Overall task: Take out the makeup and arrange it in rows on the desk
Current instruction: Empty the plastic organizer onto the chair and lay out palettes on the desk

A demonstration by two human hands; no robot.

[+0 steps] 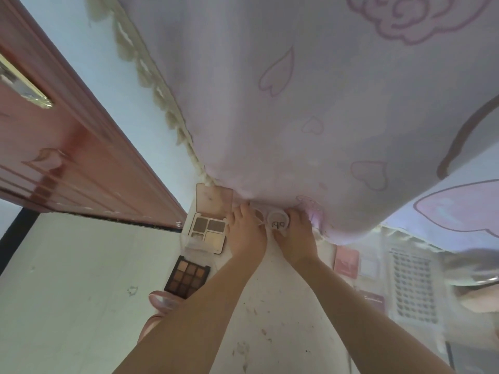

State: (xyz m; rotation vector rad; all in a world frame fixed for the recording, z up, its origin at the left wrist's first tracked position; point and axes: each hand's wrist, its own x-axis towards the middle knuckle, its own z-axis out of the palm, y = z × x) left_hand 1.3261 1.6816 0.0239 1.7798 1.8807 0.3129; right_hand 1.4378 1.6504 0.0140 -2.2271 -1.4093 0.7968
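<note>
Now both hands are down at the curtain's (310,103) hem, the right hand (295,238) curled round a compact (279,224) and the left hand (246,233) pinching a smaller piece beside it, seemingly lining it up past 2 open palettes (209,230).

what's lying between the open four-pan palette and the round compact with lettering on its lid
In the head view, the left hand lies between the four-pan palette and the round compact, with a small clear-looking round piece under its fingers.
</note>
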